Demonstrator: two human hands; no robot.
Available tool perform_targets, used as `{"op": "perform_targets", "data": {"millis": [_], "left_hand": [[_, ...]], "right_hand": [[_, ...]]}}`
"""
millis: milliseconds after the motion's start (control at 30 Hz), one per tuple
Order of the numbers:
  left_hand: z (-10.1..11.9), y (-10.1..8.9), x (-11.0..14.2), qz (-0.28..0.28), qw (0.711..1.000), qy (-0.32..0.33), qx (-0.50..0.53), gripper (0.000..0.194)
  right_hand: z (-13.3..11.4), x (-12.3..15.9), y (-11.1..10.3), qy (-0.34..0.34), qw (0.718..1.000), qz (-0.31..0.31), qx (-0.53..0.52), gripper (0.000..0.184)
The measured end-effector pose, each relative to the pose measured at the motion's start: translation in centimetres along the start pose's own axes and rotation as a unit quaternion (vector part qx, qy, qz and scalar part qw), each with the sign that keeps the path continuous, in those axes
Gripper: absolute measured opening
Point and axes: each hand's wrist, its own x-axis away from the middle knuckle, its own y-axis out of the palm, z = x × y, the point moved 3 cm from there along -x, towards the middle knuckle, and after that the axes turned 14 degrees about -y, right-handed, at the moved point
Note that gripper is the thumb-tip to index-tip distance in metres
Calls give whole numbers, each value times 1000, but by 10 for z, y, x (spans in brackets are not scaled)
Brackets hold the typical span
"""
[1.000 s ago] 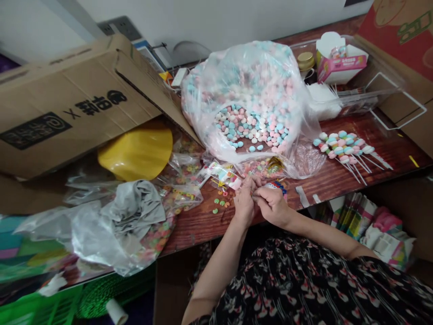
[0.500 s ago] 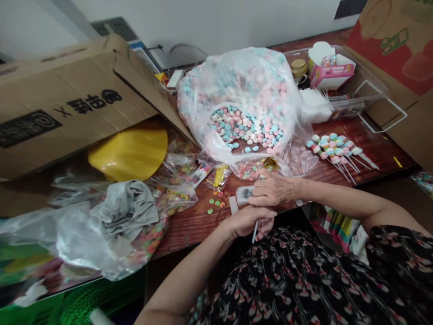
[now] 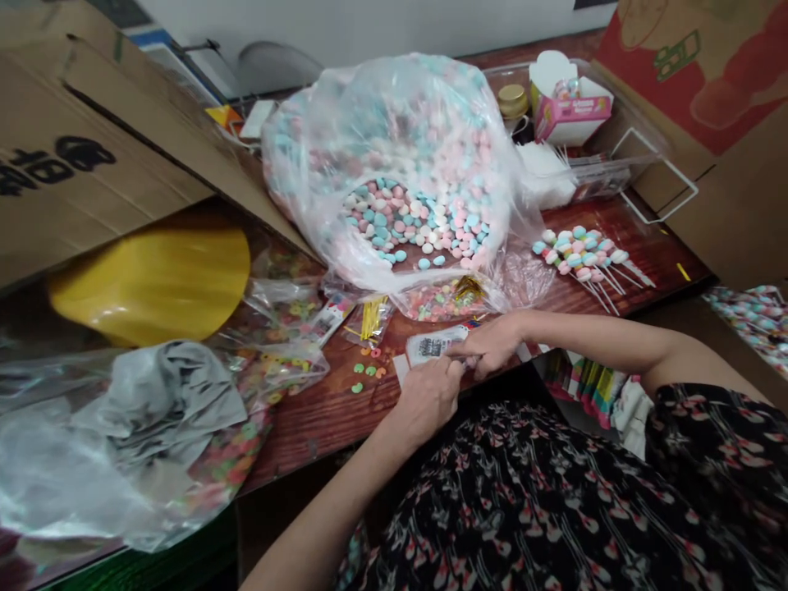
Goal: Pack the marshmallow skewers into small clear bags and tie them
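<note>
The camera, worn on the person's head, looks forward and down across the bench [image 3: 320,419] toward the wall [image 3: 382,25]. It sits close above the left hand [image 3: 424,402] and right hand [image 3: 492,345], which show just below frame centre, with the person's dress [image 3: 523,509] nearest the lens.

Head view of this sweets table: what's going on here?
A person holds a small labelled plastic packet between their left hand and right hand, over a wooden table. Just beyond it sits a large clear bag of pastel pink, blue and white sweets. Farther right lies a bunch of sweets on white sticks, and small coloured sweets are scattered left of the hands.
</note>
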Motion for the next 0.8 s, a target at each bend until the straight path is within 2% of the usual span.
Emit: {"op": "perform_targets", "data": {"millis": [33,67,100,133,233,267,300,333,367,433,467,500,567,633,700,800], "left_hand": [[-3,1,0,-4,999,-13,40,10],[-7,2,0,-14,995,-35,96,13],[-11,3,1,-33,983,-66,169,19],[-15,4,3,-61,960,-103,253,25],[-21,9,10,-173,846,-190,467,33],[-21,11,12,-209,820,-199,494,33],[-20,12,14,-231,817,-194,491,34],[-20,14,15,-233,837,-180,461,34],[-21,15,15,-210,873,-157,410,34],[-23,16,12,-107,950,-89,279,32],[-25,17,10,-50,973,-54,219,29],[-25,18,9,-8,984,-26,174,26],[-26,22,6,34,991,5,129,22],[-23,22,5,48,990,10,130,20],[-21,18,5,54,984,-4,169,18],[-23,14,5,59,952,-82,287,15]], "right_hand": [[-6,2,4,-16,999,-9,41,49],[-12,5,6,-26,995,14,90,55],[-18,9,7,-28,985,70,155,58],[-24,12,7,-44,970,120,207,57],[-34,21,13,-115,930,210,278,42],[-34,22,16,-131,924,215,287,36],[-33,22,19,-136,924,205,294,32],[-31,20,22,-131,928,180,298,28],[-29,18,25,-119,937,144,297,25],[-24,13,29,-76,956,61,276,21],[-23,12,30,-63,964,26,256,22],[-22,11,29,-47,969,11,241,24],[-22,10,26,-19,974,17,224,31],[-24,13,23,0,973,65,223,35],[-26,21,21,-5,960,148,236,35],[-18,45,14,-7,910,325,257,30]]}}
